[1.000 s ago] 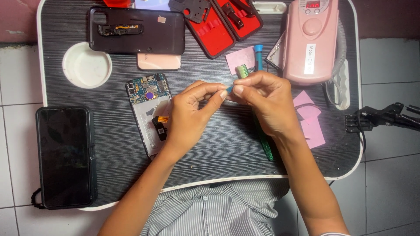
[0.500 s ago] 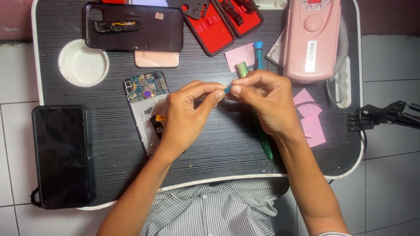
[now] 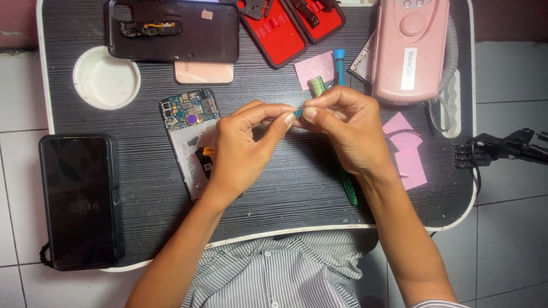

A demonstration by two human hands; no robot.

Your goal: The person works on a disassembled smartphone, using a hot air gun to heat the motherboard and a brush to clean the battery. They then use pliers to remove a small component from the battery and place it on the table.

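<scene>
My left hand and my right hand meet over the middle of the black lap table. Their fingertips pinch a tiny blue part between them; it is too small to identify. My right hand also holds a green toothbrush, whose bristle head sticks up above the knuckles and whose handle runs out below the palm. Under my left hand lies an opened phone body with its circuit board exposed.
A black phone back cover lies on a pink card at the top. A red tool case, a pink box-shaped device, pink sticky notes, a white cup recess and a dark phone surround the hands. A black clamp grips the right edge.
The view has shifted slightly; both hands stay pinched together at the same spot, with only small finger movements.
</scene>
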